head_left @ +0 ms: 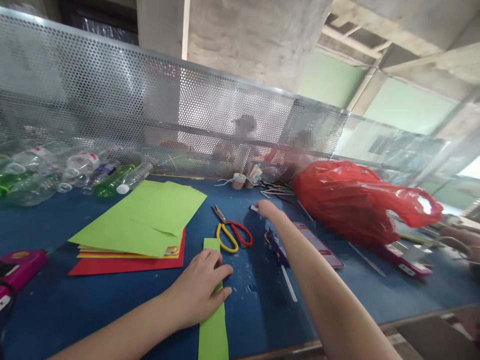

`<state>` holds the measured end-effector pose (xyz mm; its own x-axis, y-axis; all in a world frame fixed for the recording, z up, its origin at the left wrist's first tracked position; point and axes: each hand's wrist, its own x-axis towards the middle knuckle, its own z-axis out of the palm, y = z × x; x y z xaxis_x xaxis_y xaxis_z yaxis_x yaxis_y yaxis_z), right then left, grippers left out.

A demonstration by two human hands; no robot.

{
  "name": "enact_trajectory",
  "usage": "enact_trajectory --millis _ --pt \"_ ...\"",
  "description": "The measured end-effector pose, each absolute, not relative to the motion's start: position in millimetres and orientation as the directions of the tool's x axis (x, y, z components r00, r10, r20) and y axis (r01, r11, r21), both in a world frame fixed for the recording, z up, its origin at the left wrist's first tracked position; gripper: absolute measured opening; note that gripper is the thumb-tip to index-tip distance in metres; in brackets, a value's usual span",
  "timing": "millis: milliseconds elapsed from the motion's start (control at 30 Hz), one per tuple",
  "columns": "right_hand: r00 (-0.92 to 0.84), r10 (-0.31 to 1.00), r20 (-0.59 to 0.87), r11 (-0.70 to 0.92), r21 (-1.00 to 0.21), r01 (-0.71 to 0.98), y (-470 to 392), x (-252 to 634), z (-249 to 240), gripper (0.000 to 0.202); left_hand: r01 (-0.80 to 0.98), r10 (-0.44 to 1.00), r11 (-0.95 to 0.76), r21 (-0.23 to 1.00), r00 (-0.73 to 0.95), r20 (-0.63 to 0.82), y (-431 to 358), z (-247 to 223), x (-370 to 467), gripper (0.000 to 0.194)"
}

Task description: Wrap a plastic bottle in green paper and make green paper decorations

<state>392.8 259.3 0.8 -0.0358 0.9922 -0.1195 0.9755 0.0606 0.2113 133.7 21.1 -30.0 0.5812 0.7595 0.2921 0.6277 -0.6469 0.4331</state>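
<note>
A long green paper strip [213,336] lies on the blue table, running to its front edge. My left hand [204,285] rests flat on the strip with its fingers apart. Farther forward and to the right, my right hand [265,209] has its fingers closed on a small white object [254,208] just above the table. Scissors [227,231] with one yellow and one red handle lie between my hands. Left of them is a stack of green sheets [150,212] over yellow and red ones.
Plastic bottles [116,181] lie at the back left, a magenta tool [23,267] at the left edge. A red plastic bag [345,200], a phone [318,245] and another magenta tool [408,261] are right. Behind stands a perforated metal screen [142,105]. A person's hand [459,240] shows far right.
</note>
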Motion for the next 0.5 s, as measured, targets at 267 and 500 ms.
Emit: enact_trajectory --millis 267,500 --pt "-0.069 0.994 -0.088 0.081 0.139 0.987 260 371 5 0.03 0.617 0.764 -0.641 0.457 0.569 0.304 22 -32 134 0.023" --pt "-0.058 0.993 -0.105 0.06 0.015 0.998 237 395 24 0.029 0.61 0.762 -0.64 0.468 0.58 0.286 23 -31 133 0.027"
